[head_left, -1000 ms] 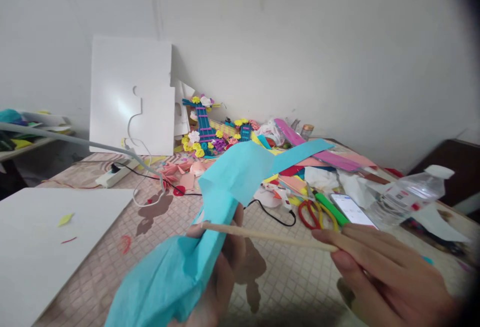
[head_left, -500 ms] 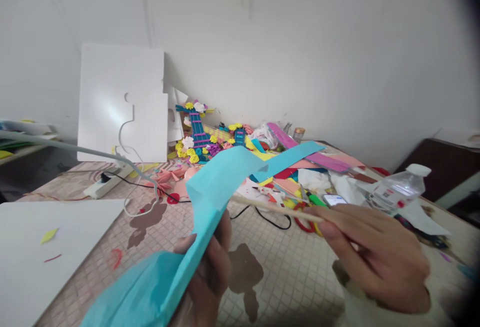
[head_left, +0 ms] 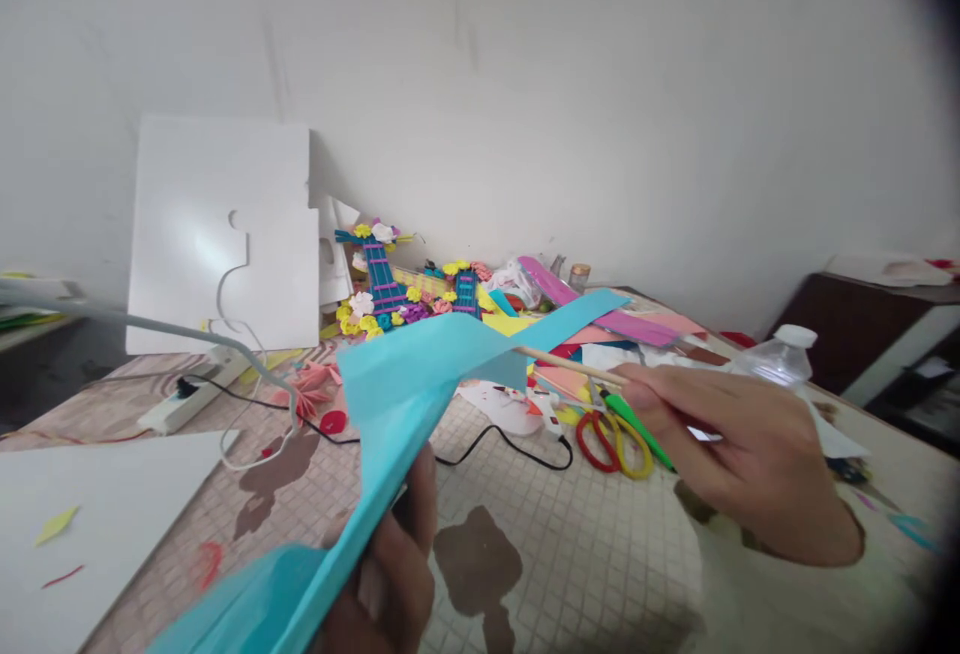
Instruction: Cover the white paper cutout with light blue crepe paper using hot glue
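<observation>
Head view, one cam. L hand (head_left: pixel 390 574) is low at the near edge of the desk (head_left: pixel 600 554), fingers closed round a blue paper (head_left: pixel 405 384). The paper is held up off the desk, folded lengthwise, and runs from the bottom left up toward mid-desk. There it fans out, w/ one narrow strip reaching on to the right, toward the back.

R hand (head_left: pixel 742 454) hovers over the right side of the desk. Thumb and fingers are pinched shut on a thin wooden stick (head_left: pixel 570 364). The stick points left and slightly up, and its far tip meets the right edge of the paper. Can't tell if the tip touches the paper or sits behind it.

Just under the stick, flat on the desk, are scissors (head_left: pixel 615 439) w/ red and yellow handles. A green pen (head_left: pixel 637 424) lies beside them. A black cable (head_left: pixel 495 439) loops past, near mid-desk. A bottle (head_left: pixel 772 359) shows behind the R hand, partly hidden by it.

At the back edge, by the wall, stands a blue ladder craft (head_left: pixel 382 279) w/ small paper flowers, amid coloured paper scraps (head_left: pixel 637 324). A white board (head_left: pixel 217 234) leans on the wall at back left, w/ a power strip (head_left: pixel 180 404) in front of it. A white sheet (head_left: pixel 97 514) lies flat at the near left corner.
</observation>
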The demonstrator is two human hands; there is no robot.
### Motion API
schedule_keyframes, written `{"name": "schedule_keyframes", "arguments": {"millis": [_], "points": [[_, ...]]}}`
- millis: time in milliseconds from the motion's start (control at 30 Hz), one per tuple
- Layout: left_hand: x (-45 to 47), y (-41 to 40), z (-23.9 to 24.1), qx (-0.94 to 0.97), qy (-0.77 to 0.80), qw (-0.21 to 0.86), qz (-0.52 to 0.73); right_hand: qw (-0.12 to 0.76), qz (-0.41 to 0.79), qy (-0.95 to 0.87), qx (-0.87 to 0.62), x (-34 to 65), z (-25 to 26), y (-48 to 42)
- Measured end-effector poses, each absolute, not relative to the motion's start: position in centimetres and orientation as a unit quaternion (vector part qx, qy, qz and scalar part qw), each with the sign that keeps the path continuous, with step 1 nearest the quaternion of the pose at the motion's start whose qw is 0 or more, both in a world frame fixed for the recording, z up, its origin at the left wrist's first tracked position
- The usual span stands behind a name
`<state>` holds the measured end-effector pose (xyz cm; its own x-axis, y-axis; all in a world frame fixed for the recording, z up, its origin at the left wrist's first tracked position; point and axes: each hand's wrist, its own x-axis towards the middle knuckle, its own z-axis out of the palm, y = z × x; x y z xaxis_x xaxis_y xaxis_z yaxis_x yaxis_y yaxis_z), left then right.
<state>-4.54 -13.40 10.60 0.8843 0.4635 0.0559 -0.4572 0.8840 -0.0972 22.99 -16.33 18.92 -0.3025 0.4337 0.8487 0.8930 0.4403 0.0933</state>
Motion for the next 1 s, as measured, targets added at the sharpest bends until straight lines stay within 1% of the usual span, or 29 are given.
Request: {"name": "schedule_keyframes", "arguments": {"millis": [133, 300, 433, 600, 700, 767, 900, 1000], "points": [[-5.6, -12.6, 10.4, -0.047, 0.017, 0.972, 0.231, 0.378, -0.271, -0.785, -0.409, 22.6, 19.2, -16.6], [-4.7, -13.0, 12.1, -0.112, 0.009, 0.971, 0.209, 0.393, -0.272, -0.761, -0.439, 22.1, 19.1, -17.1], [-3.9, -13.5, 12.4, -0.099, -0.012, 0.967, 0.235, 0.354, -0.268, -0.800, -0.404, 21.7, 18.9, -17.6], [-3.2, -14.0, 12.6, -0.082, -0.041, 0.957, 0.276, 0.413, -0.260, -0.763, -0.425, 21.4, 17.9, -17.4], [-2.6, -14.4, 12.6, -0.059, -0.059, 0.955, 0.286, 0.391, -0.224, -0.796, -0.404, 20.7, 17.1, -17.5], [-2.2, -14.7, 12.8, -0.042, -0.079, 0.949, 0.302, 0.396, -0.208, -0.803, -0.395, 20.3, 16.6, -17.6], [-2.0, -15.1, 14.5, -0.067, -0.083, 0.946, 0.305, 0.461, -0.233, -0.749, -0.415, 20.5, 16.1, -17.5], [-2.1, -15.5, 16.5, -0.075, -0.035, 0.952, 0.293, 0.436, -0.243, -0.763, -0.411, 20.9, 16.2, -17.7]]}}
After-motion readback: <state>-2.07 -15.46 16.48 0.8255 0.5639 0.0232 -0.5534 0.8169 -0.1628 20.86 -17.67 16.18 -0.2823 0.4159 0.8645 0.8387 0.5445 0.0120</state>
